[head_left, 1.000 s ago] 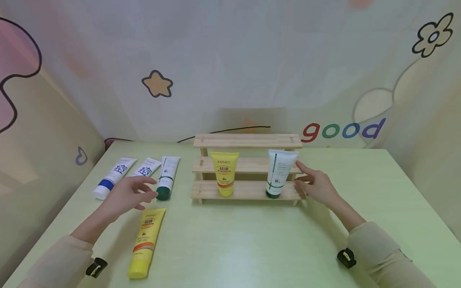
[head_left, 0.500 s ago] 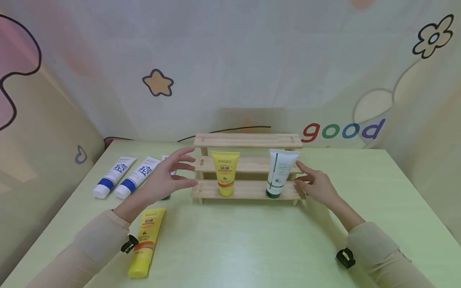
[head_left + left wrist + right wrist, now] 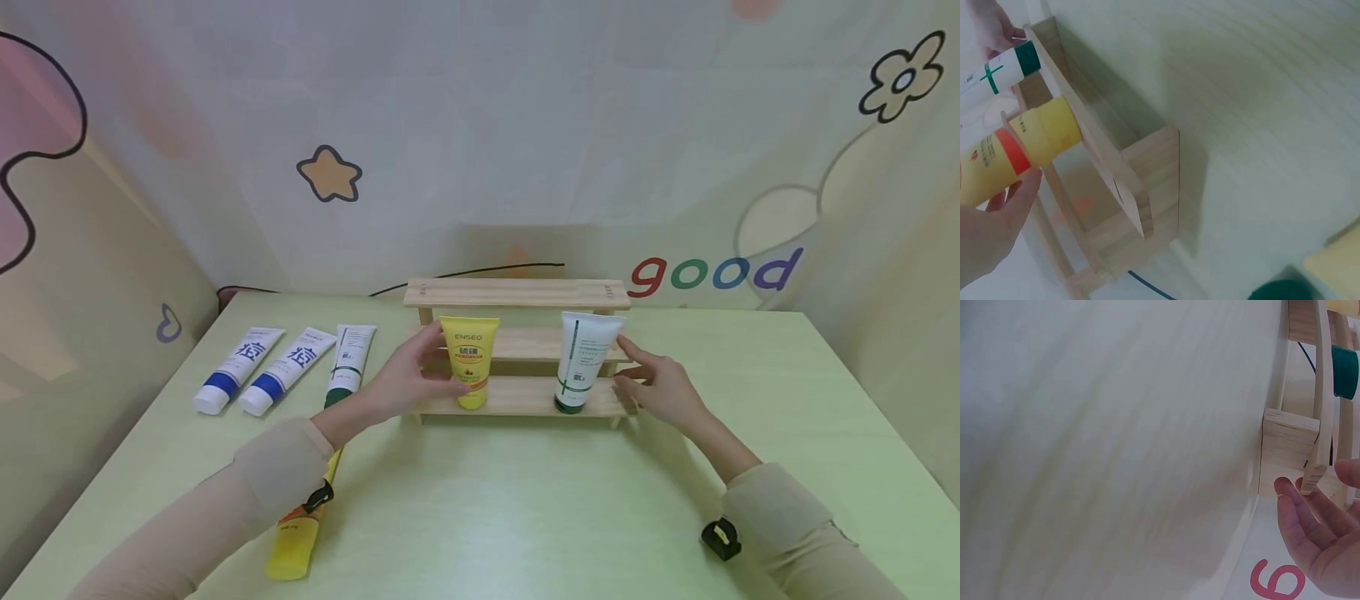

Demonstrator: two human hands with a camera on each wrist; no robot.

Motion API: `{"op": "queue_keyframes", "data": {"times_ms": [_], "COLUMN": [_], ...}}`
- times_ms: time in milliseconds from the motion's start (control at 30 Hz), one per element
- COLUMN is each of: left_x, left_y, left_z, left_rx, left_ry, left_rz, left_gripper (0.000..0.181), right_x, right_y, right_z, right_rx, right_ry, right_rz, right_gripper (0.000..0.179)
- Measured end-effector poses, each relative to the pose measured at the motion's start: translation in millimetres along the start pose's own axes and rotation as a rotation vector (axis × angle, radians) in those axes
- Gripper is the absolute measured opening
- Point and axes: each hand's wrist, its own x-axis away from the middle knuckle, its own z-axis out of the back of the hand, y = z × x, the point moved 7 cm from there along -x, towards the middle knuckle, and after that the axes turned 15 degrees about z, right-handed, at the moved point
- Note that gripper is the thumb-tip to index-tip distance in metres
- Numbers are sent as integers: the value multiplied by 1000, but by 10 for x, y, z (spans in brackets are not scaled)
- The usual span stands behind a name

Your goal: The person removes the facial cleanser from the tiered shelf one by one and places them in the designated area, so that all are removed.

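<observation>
On the lowest step of a small wooden tiered rack [image 3: 517, 292] two squeeze tubes stand upright on their caps. My left hand [image 3: 397, 387] grips the yellow tube [image 3: 471, 354] at the rack's left side, thumb in front and fingers behind; part of the fingers is hidden by it. To the right stands a white tube with a green cap [image 3: 585, 358]. My right hand [image 3: 663, 387] holds the rack's right end, with the end of a wooden board [image 3: 1313, 481] between thumb and fingers in the right wrist view.
Left on the table lie two white tubes with blue bands [image 3: 240, 367] [image 3: 291, 368] and another green-capped white tube [image 3: 351, 354]. A second yellow tube [image 3: 291, 550] lies nearer, partly under my left forearm. A printed cloth [image 3: 480, 150] hangs behind the table.
My left hand has moved right from above the lying tubes to the rack and taken hold of the standing yellow tube. My right hand stays at the rack's right end.
</observation>
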Motion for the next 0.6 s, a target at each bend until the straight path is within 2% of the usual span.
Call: {"op": "queue_keyframes", "data": {"times_ms": [167, 367, 467, 600], "left_x": [-59, -66, -47, -4], "left_y": [5, 18, 41, 91], "left_z": [-52, -62, -75, -107], "left_rx": [-13, -34, -50, -56], "left_ry": [52, 111, 120, 98], "left_rz": [-14, -21, -42, -76], "left_gripper": [50, 44, 43, 42], "right_x": [-1, 1, 4, 1], "right_y": [8, 8, 10, 10], "right_z": [-8, -7, -1, -3], "right_rx": [-1, -10, -2, -1], "right_ry": [-8, -9, -7, -12], "right_rz": [-8, -5, -4, -5], "right_gripper": [63, 63, 62, 63]}}
